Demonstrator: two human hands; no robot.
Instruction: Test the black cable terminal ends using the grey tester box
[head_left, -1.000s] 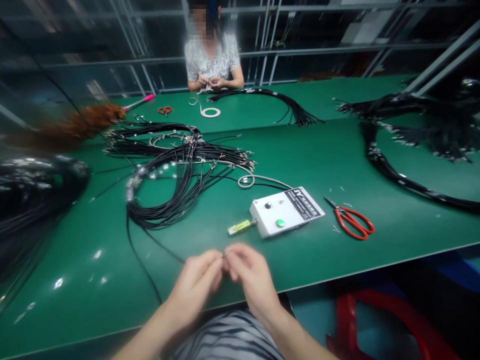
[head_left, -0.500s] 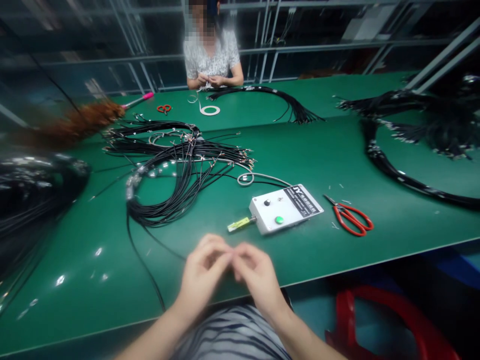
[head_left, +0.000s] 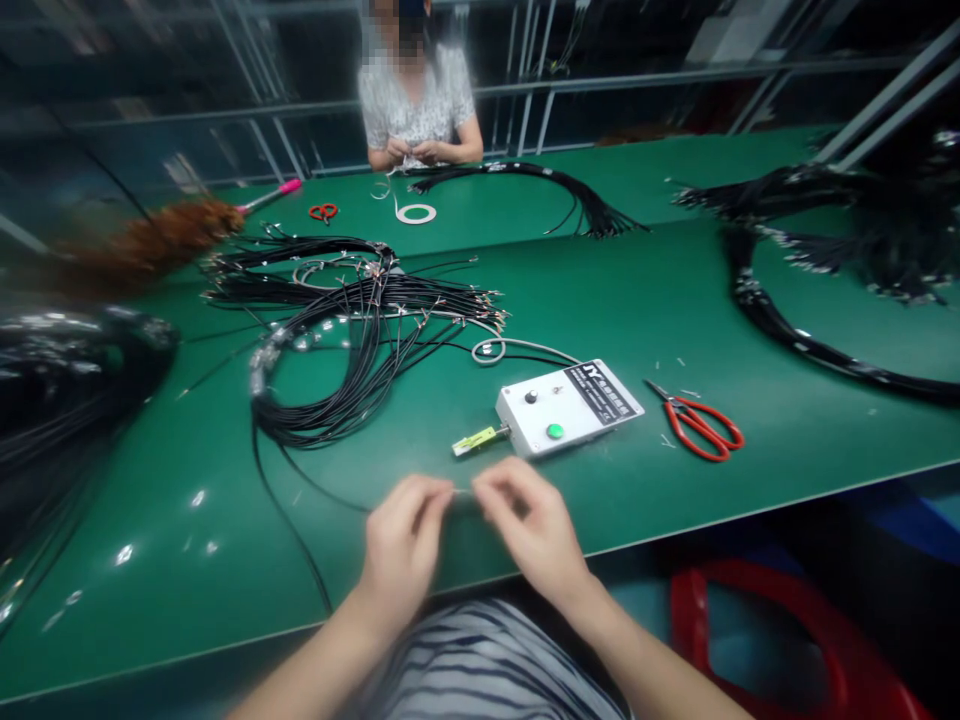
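Observation:
My left hand point(head_left: 405, 540) is closed in a pinch on a black cable point(head_left: 319, 487) that runs to it from the coiled bundle. A thin wire end point(head_left: 463, 491) spans the small gap between my hands above the table's front edge. At its other side, the fingertips of my right hand point(head_left: 534, 525) pinch together on it; its tip is hidden. Just beyond my hands lies a white box point(head_left: 551, 410) with a black knob, a green button and a yellow-green clamp-like part point(head_left: 478, 441) sticking out to the left.
Red-handled cutters point(head_left: 701, 425) lie right of the box, near small scraps. The black cable bundle point(head_left: 315, 420) spreads at left centre; more cables point(head_left: 832, 350) lie right. Across the green table point(head_left: 600, 290) a person point(head_left: 420, 110) sits by a white tape roll point(head_left: 417, 214).
My hands have moved apart from fingertips touching, the right one shifting right, and a thin wire end now shows between them. The view has shifted slightly.

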